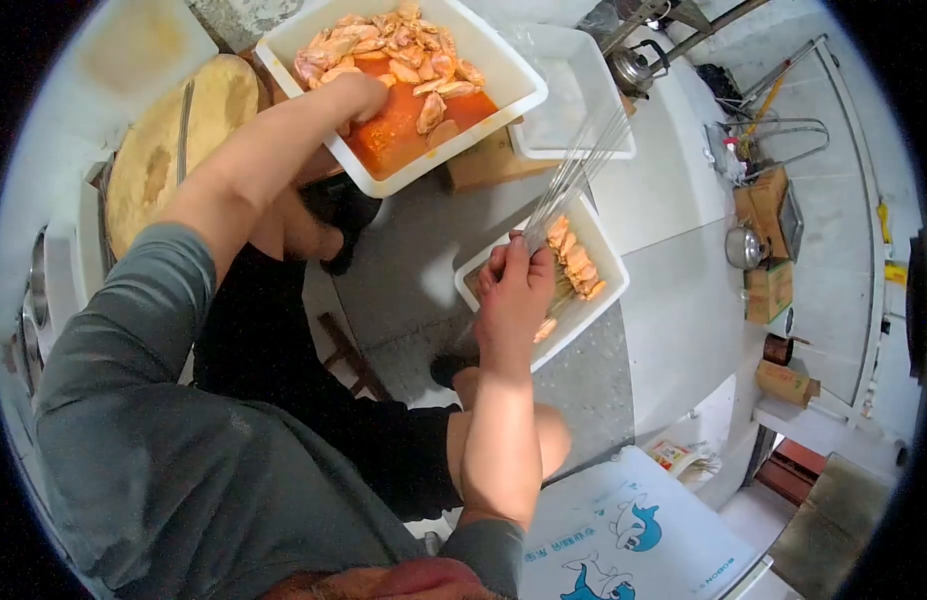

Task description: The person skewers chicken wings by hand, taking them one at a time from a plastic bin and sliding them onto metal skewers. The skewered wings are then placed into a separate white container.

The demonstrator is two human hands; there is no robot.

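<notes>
My left hand (368,98) reaches down into a large white tub (529,88) of raw chicken wing pieces (409,45) in red-orange marinade (394,150). Its fingers are hidden among the meat and liquid. In front of my body, my right hand (517,285) is closed around a bundle of thin metal skewers (574,165), which fan out toward the upper right. Below that hand stands a smaller white tub (612,290), where orange-coated chicken pieces (576,258) lie in rows, apparently on skewers. My right hand partly covers this tub.
A translucent bin (559,75) stands beside the large tub, above a cardboard box (494,165). At left is a round wooden board (149,150). A white freezer lid (634,530) with blue dolphins lies at lower right. Kettles (746,247) and cartons (769,290) line the right side.
</notes>
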